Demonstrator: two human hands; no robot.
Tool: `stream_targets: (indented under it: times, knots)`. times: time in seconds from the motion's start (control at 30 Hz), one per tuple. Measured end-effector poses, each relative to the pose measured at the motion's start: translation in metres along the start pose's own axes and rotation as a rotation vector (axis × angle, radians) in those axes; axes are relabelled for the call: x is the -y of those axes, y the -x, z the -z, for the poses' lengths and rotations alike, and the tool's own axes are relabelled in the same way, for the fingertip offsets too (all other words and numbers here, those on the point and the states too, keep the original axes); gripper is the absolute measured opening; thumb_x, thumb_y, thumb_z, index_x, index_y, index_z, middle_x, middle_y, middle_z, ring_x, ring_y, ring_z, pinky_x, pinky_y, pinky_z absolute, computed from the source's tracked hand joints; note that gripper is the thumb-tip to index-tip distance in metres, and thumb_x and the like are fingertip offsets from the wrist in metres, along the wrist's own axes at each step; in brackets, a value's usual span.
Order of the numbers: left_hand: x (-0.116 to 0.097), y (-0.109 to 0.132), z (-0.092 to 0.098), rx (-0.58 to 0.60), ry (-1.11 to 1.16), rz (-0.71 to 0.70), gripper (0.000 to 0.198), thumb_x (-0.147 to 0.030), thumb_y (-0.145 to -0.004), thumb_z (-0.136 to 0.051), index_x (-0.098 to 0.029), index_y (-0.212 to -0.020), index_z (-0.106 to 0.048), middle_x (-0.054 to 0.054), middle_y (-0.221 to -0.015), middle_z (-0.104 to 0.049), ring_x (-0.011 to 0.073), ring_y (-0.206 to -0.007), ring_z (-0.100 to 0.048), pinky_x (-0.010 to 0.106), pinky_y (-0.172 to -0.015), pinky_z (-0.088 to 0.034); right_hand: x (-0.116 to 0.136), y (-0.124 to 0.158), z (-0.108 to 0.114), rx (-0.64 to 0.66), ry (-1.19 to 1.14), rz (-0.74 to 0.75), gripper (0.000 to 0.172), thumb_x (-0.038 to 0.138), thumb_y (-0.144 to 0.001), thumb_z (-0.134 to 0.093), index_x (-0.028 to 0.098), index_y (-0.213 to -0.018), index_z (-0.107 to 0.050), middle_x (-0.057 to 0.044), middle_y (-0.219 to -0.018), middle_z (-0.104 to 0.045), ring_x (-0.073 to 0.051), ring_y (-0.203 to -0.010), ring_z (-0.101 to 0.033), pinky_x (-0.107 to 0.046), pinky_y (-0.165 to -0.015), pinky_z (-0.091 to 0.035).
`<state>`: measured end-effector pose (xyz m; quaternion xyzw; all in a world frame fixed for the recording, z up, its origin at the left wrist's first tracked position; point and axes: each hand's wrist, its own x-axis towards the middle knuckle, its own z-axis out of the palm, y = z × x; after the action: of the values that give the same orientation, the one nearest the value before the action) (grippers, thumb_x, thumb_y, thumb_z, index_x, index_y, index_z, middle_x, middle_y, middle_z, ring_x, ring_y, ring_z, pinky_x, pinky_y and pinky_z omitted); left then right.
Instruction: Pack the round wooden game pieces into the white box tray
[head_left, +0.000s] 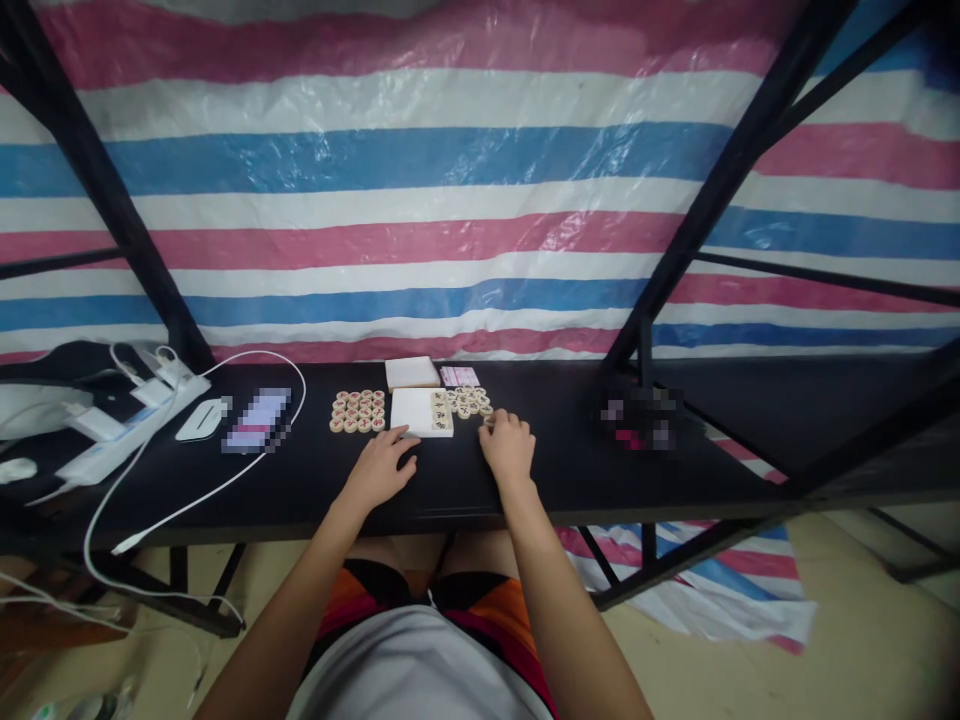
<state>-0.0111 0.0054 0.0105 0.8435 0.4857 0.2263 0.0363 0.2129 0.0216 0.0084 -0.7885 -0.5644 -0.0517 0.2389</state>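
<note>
A shallow white box (pixel 411 410) lies on the black table, with a column of round Chinese chess pieces (pixel 440 410) along its right side. My left hand (pixel 381 467) rests at the box's lower left edge, its fingers apart and nothing held. Fingertips of my right hand (pixel 508 447) are closed on a Chinese chess piece (pixel 488 421), partly hidden, right of the box. Close by is a loose group of dark-marked pieces (pixel 466 402). To the left of the box, red-marked pieces (pixel 358 411) sit in neat rows.
Behind the box lie a white lid (pixel 412 373) and a pink printed card (pixel 460 376). A phone (pixel 257 420), a white cable (pixel 202 490) and a power strip (pixel 135 425) occupy the left. A blurred dark object (pixel 641 418) stands right, near the black frame post (pixel 694 240).
</note>
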Motion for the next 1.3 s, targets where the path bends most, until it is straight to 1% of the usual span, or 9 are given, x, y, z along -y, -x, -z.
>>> stream_targets:
  times: [0.2, 0.3, 0.43, 0.57, 0.7, 0.87, 1.07, 1.17, 1.3]
  knots:
    - [0.0, 0.0, 0.0, 0.001, -0.005, 0.003, 0.033, -0.026, -0.087, -0.05, -0.022, -0.116, -0.063, 0.008, -0.133, -0.053, 0.0246, -0.116, -0.052, 0.042, -0.102, -0.041, 0.001, -0.003, 0.001, -0.05, -0.098, 0.008, 0.018, 0.024, -0.085, -0.048, 0.015, -0.095, -0.059, -0.012, -0.096, -0.064, -0.026, -0.092, -0.055, -0.032, -0.074, -0.037]
    - [0.0, 0.0, -0.001, 0.001, 0.007, 0.002, 0.032, -0.026, -0.086, -0.051, -0.022, -0.115, -0.064, 0.007, -0.132, -0.053, 0.0248, -0.116, -0.052, 0.043, -0.102, -0.04, 0.01, 0.0, -0.002, -0.078, -0.209, 0.212, 0.02, 0.026, -0.088, -0.045, 0.015, -0.097, -0.059, -0.011, -0.098, -0.064, -0.025, -0.093, -0.054, -0.032, -0.078, -0.037]
    - [-0.001, 0.0, 0.0, 0.011, 0.022, -0.007, 0.032, -0.026, -0.086, -0.051, -0.023, -0.116, -0.063, 0.008, -0.131, -0.054, 0.0247, -0.116, -0.052, 0.043, -0.102, -0.04, 0.031, 0.005, -0.005, 0.006, -0.272, 0.564, 0.022, 0.028, -0.092, -0.042, 0.017, -0.099, -0.06, -0.009, -0.101, -0.065, -0.023, -0.099, -0.052, -0.032, -0.086, -0.035]
    - [-0.001, 0.0, 0.0, 0.013, 0.034, -0.012, 0.031, -0.026, -0.086, -0.052, -0.023, -0.114, -0.064, 0.007, -0.131, -0.054, 0.0246, -0.116, -0.051, 0.044, -0.103, -0.04, 0.044, 0.006, -0.007, 0.082, -0.205, 0.685, 0.023, 0.027, -0.093, -0.042, 0.019, -0.101, -0.061, -0.008, -0.102, -0.066, -0.022, -0.102, -0.051, -0.032, -0.088, -0.035]
    - [0.0, 0.0, -0.002, 0.011, 0.028, -0.01, 0.03, -0.026, -0.086, -0.052, -0.023, -0.113, -0.064, 0.007, -0.131, -0.053, 0.0246, -0.115, -0.052, 0.043, -0.102, -0.04, 0.045, 0.005, -0.007, 0.087, -0.105, 0.751, 0.027, 0.025, -0.095, -0.038, 0.018, -0.096, -0.064, -0.007, -0.099, -0.066, -0.022, -0.103, -0.05, -0.034, -0.09, -0.033]
    - [0.0, 0.0, -0.001, 0.013, 0.024, -0.021, 0.03, -0.025, -0.086, -0.051, -0.021, -0.113, -0.065, 0.008, -0.13, -0.054, 0.0246, -0.115, -0.052, 0.043, -0.102, -0.04, 0.044, 0.007, -0.006, 0.057, -0.053, 0.744, 0.033, 0.029, -0.097, -0.034, 0.017, -0.097, -0.065, -0.009, -0.101, -0.065, -0.022, -0.103, -0.049, -0.034, -0.089, -0.033]
    - [-0.001, 0.001, 0.0, 0.015, 0.024, -0.003, 0.03, -0.025, -0.086, -0.052, -0.023, -0.113, -0.064, 0.007, -0.131, -0.054, 0.0236, -0.116, -0.051, 0.042, -0.102, -0.04, 0.037, 0.01, -0.006, 0.059, -0.079, 0.699, 0.033, 0.033, -0.096, -0.036, 0.018, -0.098, -0.065, -0.009, -0.105, -0.063, -0.023, -0.103, -0.05, -0.033, -0.087, -0.036]
    - [-0.002, 0.001, 0.0, 0.012, 0.026, -0.004, 0.033, -0.026, -0.086, -0.051, -0.024, -0.117, -0.062, 0.007, -0.131, -0.053, 0.0235, -0.115, -0.052, 0.042, -0.102, -0.041, 0.028, 0.007, -0.006, 0.04, -0.11, 0.588, 0.033, 0.029, -0.095, -0.035, 0.017, -0.099, -0.065, -0.011, -0.107, -0.062, -0.023, -0.102, -0.051, -0.033, -0.089, -0.037]
    - [-0.002, 0.001, 0.001, 0.017, 0.028, 0.001, 0.041, -0.026, -0.087, -0.049, -0.025, -0.128, -0.053, 0.007, -0.133, -0.051, 0.0242, -0.116, -0.051, 0.042, -0.101, -0.041, 0.015, 0.001, -0.01, 0.077, -0.088, 0.375, 0.035, 0.015, -0.088, -0.038, 0.016, -0.115, -0.06, -0.012, -0.119, -0.059, -0.023, -0.104, -0.052, -0.032, -0.087, -0.04]
